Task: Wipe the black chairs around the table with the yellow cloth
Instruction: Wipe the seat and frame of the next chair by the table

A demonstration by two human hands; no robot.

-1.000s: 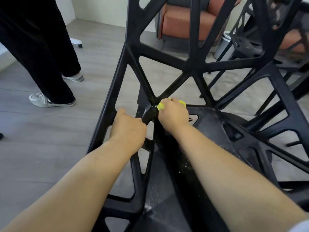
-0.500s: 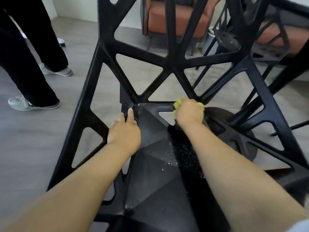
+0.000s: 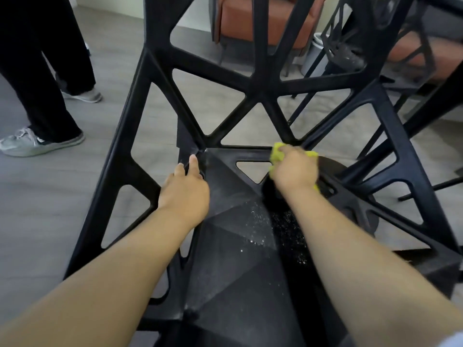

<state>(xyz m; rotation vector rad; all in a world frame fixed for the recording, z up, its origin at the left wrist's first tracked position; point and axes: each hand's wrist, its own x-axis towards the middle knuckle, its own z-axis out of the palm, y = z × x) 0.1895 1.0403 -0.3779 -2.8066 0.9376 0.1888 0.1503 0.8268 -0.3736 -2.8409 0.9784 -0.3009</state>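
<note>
A black chair [image 3: 233, 246] with an open triangular lattice back fills the middle of the view, its faceted seat speckled with white dust and droplets. My right hand [image 3: 294, 169] is closed around the yellow cloth [image 3: 276, 152] and presses it onto the back right corner of the seat, where the backrest struts meet it. My left hand [image 3: 185, 189] rests flat on the seat's back left corner, fingers pointing at the strut joint, holding nothing.
Another person's black trouser legs [image 3: 42, 71] and grey shoes [image 3: 27, 144] stand at the left on the grey wood floor. Behind the chair are an orange armchair [image 3: 240, 23], a small grey bin [image 3: 314, 56] and a second black lattice chair [image 3: 350, 46] at the right.
My right hand has slid the cloth rightward along the rear edge of the seat. My left hand let go of the strut and now lies flat. The view has shifted right.
</note>
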